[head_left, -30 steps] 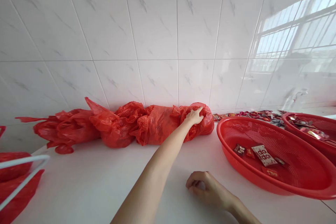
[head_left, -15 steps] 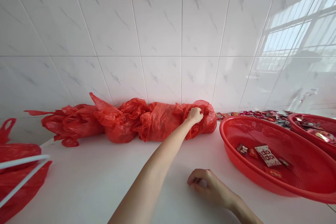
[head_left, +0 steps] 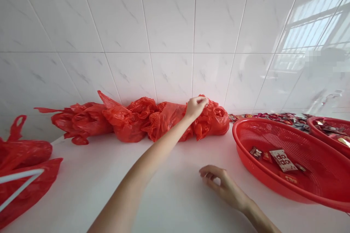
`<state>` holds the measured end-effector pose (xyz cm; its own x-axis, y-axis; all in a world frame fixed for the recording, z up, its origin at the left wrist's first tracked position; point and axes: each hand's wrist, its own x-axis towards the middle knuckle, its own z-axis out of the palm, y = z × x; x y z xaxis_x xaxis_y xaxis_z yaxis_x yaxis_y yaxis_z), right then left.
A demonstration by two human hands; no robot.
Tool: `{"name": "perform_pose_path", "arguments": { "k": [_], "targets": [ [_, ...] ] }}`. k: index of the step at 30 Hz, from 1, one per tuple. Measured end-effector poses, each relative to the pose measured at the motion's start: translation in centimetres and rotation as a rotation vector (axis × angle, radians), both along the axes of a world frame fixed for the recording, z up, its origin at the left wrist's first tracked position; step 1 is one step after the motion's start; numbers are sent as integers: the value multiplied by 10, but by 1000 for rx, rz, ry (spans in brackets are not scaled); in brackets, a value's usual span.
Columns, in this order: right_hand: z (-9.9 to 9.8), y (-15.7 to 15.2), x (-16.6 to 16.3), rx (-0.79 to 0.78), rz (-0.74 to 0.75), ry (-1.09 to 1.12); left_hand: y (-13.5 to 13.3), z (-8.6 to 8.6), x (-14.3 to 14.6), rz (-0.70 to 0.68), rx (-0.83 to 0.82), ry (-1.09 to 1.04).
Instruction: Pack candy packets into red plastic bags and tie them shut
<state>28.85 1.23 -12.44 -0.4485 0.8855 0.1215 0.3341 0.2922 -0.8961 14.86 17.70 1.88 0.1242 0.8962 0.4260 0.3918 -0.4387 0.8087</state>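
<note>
My left hand [head_left: 197, 107] reaches across to the right end of a row of knotted red plastic bags and is closed in a pinch on the top of the rightmost red plastic bag [head_left: 218, 120]. Plastic bunches up right behind the fingertips, which partly hide it. My right hand [head_left: 225, 187] hovers low over or rests on the white tabletop [head_left: 169, 196]; its fingers are loosely curled, the thumb stands apart, and nothing is in it. To the left, more full red bags [head_left: 128, 122] lean against the tiled wall.
A red mesh basket [head_left: 262, 174] with a few wrapped snacks [head_left: 283, 160] stands at right, a second red basket [head_left: 314, 122] behind it. Loose packets [head_left: 273, 117] line the wall. At left are another red bag [head_left: 30, 153] and a white bar [head_left: 22, 176].
My left hand has risen and shifted slightly left, and the bag's top has come up with it. The right hand keeps its loose curl. The view has turned slightly.
</note>
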Motion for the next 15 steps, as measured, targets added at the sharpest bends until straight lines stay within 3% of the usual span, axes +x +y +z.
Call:
{"name": "perform_pose_path", "arguments": {
  "k": [3,5,7,11,15],
  "targets": [
    [7,1,5,-4,-131,240,-40,1,-40,-79,-21,-132],
    [13,0,7,-60,-189,362,-74,-10,-64,-185,-95,-369],
    [17,-2,7,-109,-206,449,-109,-25,-84,-215,-191,-458],
    [17,-7,2,-282,-15,580,-157,-61,-105,-354,-385,-337],
    [10,-11,-6,-370,84,468,-172,-90,-106,-375,-522,-324]
  ]
}}
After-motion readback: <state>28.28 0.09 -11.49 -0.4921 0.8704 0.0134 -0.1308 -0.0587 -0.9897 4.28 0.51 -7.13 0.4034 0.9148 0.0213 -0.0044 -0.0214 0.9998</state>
